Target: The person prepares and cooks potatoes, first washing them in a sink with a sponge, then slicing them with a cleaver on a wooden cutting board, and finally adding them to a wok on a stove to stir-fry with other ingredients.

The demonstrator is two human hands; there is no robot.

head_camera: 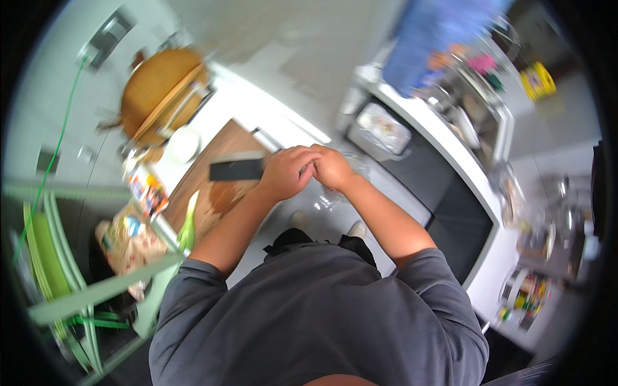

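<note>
My left hand point(291, 172) and my right hand point(333, 166) meet in front of my body with curled fingers touching. Clear, shiny plastic film point(326, 203), apparently a bag, shows below and beside my right hand, which seems to grip it. A small glint shows between the hands; what my left fingers hold is hidden. Left of my left hand, a dark-bladed cleaver point(235, 170) lies on a brown wooden cutting board point(195, 181). A green stalk with a pale end, perhaps a leek point(187, 227), rests at the board's near edge. A wet brown patch marks the board.
A round wooden board point(154, 94) leans at the wall behind a white bowl point(184, 144). Packets point(147, 188) and a green rack point(63, 270) are at left. To the right stand a lined grey bin point(379, 132), a white-edged counter point(475, 181) and a cluttered sink point(475, 113).
</note>
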